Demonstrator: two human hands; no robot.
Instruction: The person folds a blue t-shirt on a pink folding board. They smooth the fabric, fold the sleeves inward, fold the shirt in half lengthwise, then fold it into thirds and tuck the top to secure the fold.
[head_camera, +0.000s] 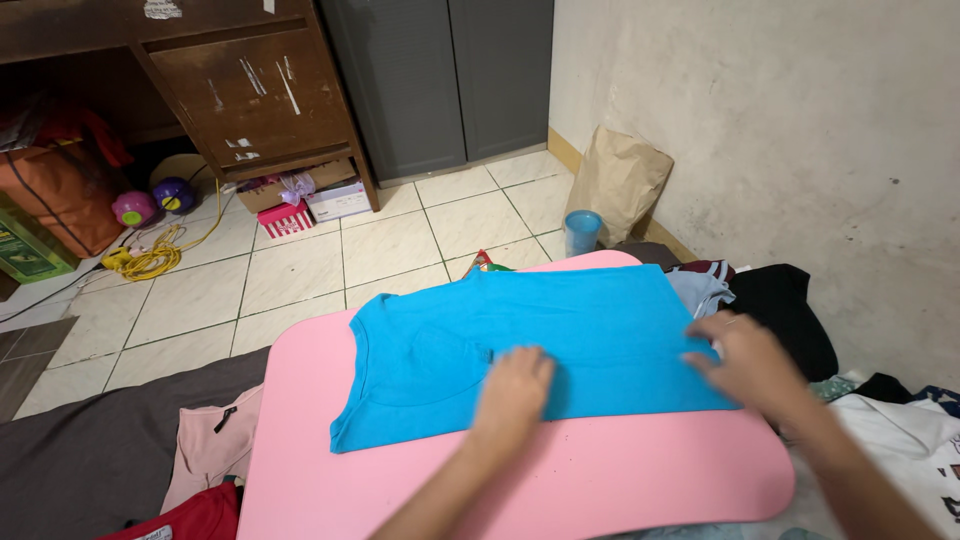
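The left hand (513, 387) lies flat on the blue shirt (560, 340), fingers open. The right hand (748, 362) presses the shirt's right edge, fingers spread. The shirt lies on a pink board (400, 490). Farther off, a blue cup (582, 232) stands by a paper bag (620, 175)

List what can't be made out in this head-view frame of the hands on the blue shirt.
- Left hand and right hand: motion-blurred, so finger positions and any grip on the blue shirt are unclear.
- Shirt under both hands: covered.
- Pink board: cut off by the bottom edge.
- Red garment: cut off by the bottom edge.
- Dark clothes: partly behind the right hand.
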